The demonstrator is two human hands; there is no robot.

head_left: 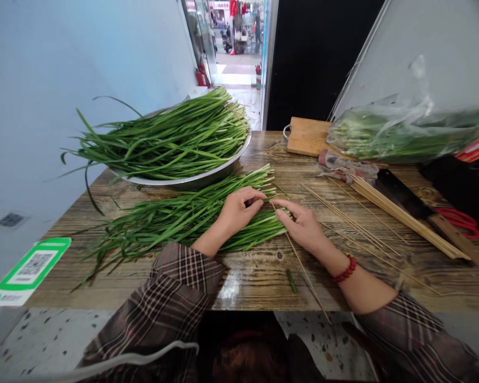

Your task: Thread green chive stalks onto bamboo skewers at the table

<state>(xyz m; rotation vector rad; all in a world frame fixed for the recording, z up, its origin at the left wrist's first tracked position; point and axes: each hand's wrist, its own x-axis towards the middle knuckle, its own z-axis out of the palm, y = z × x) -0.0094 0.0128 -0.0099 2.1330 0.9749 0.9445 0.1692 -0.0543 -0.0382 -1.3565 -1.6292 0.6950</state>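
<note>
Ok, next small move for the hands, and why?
Probably the right hand easing the skewer into a stem end, left hand steadying: both hands' fingertips nearly meet beside the cut greens, at the skewer's upper end. Whether it's pierced anything is unclear.

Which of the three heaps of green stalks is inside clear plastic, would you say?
The bagged heap, far right; the heap in the metal bowl and the loose heap have no bag.

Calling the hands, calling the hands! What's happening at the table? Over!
Left hand at green stalks. Right hand at upper end of thin stick. Knife off to the right, clear of both.
</note>
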